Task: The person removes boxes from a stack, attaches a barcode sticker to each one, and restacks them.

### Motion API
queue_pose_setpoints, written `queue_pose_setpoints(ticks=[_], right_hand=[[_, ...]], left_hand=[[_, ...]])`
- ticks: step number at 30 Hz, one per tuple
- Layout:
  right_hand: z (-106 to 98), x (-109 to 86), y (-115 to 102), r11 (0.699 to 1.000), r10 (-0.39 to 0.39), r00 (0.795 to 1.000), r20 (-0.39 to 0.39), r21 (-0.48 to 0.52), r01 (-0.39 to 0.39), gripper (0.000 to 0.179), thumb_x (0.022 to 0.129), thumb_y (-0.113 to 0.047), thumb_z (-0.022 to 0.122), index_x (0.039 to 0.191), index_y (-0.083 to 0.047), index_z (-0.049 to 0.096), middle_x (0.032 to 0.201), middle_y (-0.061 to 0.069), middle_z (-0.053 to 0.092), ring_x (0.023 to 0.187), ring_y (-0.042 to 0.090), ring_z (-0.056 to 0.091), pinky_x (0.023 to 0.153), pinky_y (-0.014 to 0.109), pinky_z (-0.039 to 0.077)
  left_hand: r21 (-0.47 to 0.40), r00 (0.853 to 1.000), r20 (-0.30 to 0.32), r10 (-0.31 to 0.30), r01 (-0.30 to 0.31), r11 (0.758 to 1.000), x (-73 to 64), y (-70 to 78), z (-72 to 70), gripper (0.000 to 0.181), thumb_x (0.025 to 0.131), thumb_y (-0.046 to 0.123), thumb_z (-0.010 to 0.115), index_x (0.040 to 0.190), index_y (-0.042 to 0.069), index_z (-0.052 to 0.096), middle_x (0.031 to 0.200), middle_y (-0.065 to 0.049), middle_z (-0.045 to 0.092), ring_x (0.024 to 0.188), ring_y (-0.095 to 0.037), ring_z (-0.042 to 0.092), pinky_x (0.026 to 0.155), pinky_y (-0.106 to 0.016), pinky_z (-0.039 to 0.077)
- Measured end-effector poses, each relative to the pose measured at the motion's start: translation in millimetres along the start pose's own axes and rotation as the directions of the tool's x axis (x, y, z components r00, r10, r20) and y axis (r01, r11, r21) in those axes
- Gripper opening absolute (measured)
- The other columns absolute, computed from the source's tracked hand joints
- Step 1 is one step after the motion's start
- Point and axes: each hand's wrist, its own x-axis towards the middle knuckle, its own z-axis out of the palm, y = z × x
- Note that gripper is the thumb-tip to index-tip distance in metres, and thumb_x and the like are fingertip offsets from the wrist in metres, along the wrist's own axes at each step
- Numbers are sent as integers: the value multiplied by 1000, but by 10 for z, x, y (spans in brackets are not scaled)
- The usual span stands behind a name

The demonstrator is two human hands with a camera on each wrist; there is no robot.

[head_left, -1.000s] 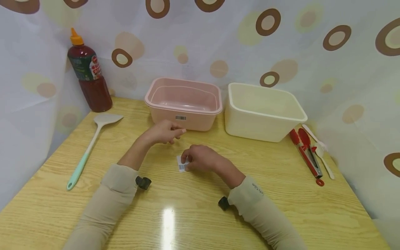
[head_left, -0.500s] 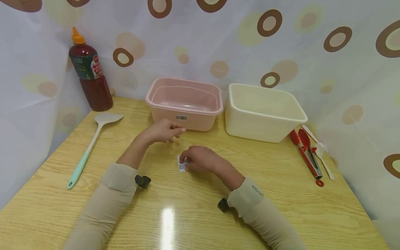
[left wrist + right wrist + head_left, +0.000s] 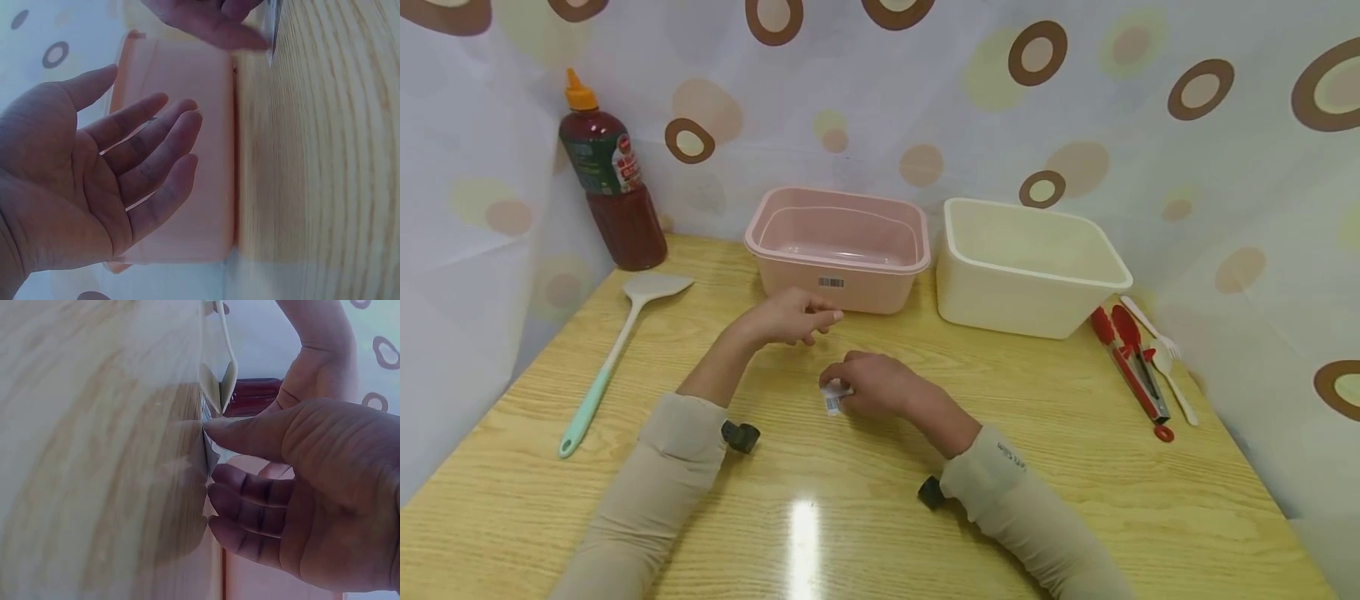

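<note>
A small white barcode sticker (image 3: 832, 406) lies at the middle of the wooden table. The thumb and fingers of my right hand (image 3: 880, 385) pinch it, and part of it is hidden under them. In the right wrist view the sticker (image 3: 210, 453) bends up off the tabletop near the thumb. My left hand (image 3: 786, 318) hovers in front of the pink tub (image 3: 880, 292) and holds nothing. Its fingers (image 3: 150, 169) are spread and loosely bent in the left wrist view. The tub's front carries another barcode label (image 3: 831, 282).
A cream tub (image 3: 1022, 304) stands right of the pink one. Red tongs (image 3: 1131, 362), a white fork (image 3: 1150, 327) and a spoon (image 3: 1172, 383) lie at the right. At the left are a turner (image 3: 617, 350) and a red sauce bottle (image 3: 613, 183). A patterned curtain (image 3: 880, 100) hangs behind.
My right fingers have shifted slightly to the left and the sticker now tilts and bends under them; before, it lay flat. The left hand stays in place.
</note>
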Motion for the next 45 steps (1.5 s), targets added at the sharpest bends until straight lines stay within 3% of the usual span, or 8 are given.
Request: queue_pose_setpoints(ticks=[5, 11, 18, 24, 30, 36, 41, 45], right_hand=[[-3, -3, 3, 999, 43, 999, -8, -16, -43, 43, 93, -21, 73, 135, -21, 66, 124, 6, 63, 103, 17, 61, 85, 36, 55], [-10, -9, 8, 999, 22, 999, -42, -23, -23, 27, 93, -19, 73, 120, -19, 73, 113, 3, 65, 96, 15, 60, 81, 34, 53], [1, 4, 17, 1000, -23, 999, -46, -8, 23, 4, 95, -20, 71, 98, -21, 73, 101, -2, 64, 90, 13, 57, 76, 32, 51], [-98, -9, 147, 998, -50, 996, -70, 31, 52, 5, 97, -21, 70, 92, -20, 71, 94, -6, 66, 85, 10, 57, 79, 31, 51], [-379, -175, 371, 982, 32, 978, -204, 191, 8, 5, 97, -18, 69, 95, -15, 67, 96, -1, 71, 86, 14, 64, 74, 30, 52], [-582, -349, 526, 949, 161, 944, -287, 309, -68, 6, 97, -18, 68, 96, -13, 65, 99, 5, 70, 88, 21, 67, 68, 29, 52], [-631, -395, 600, 944, 165, 931, -324, 326, -54, 5, 96, -17, 70, 97, -13, 67, 97, 5, 71, 86, 21, 66, 68, 30, 51], [-629, -406, 624, 936, 148, 932, -332, 351, -23, 4, 97, -15, 69, 98, -12, 67, 96, 5, 71, 87, 22, 66, 70, 30, 52]], left_hand=[[-7, 999, 23, 22, -22, 1000, -6, 30, -8, 49, 106, 41, 51, 138, 6, 62, 125, -18, 70, 95, -27, 73, 72, -34, 57], [-33, 996, 70, 47, -44, 998, -26, 77, -19, 48, 106, 41, 50, 138, 7, 62, 128, -19, 69, 103, -32, 72, 81, -43, 58], [-56, 996, 69, 57, -53, 997, -60, 45, -25, 46, 107, 39, 50, 138, 8, 62, 129, -20, 68, 105, -36, 71, 78, -39, 57], [-52, 995, 60, 75, -72, 996, -72, 47, -33, 47, 106, 40, 50, 141, 10, 60, 131, -19, 68, 105, -34, 71, 78, -38, 56], [-8, 989, 13, 144, -144, 989, -60, 159, 9, 45, 106, 38, 51, 143, 13, 60, 131, -14, 69, 101, -34, 72, 85, -40, 56], [-34, 976, -49, 212, -213, 976, -23, 331, 193, 47, 102, 35, 61, 144, 15, 58, 125, -9, 73, 91, -29, 74, 77, -34, 57], [-29, 964, -93, 249, -252, 967, -9, 397, 285, 43, 100, 25, 66, 140, 14, 61, 119, -9, 75, 81, -24, 73, 69, -30, 56], [-58, 951, -94, 294, -300, 952, 16, 395, 323, 44, 99, 10, 62, 142, 13, 58, 128, -10, 71, 83, -32, 73, 68, -34, 58]])
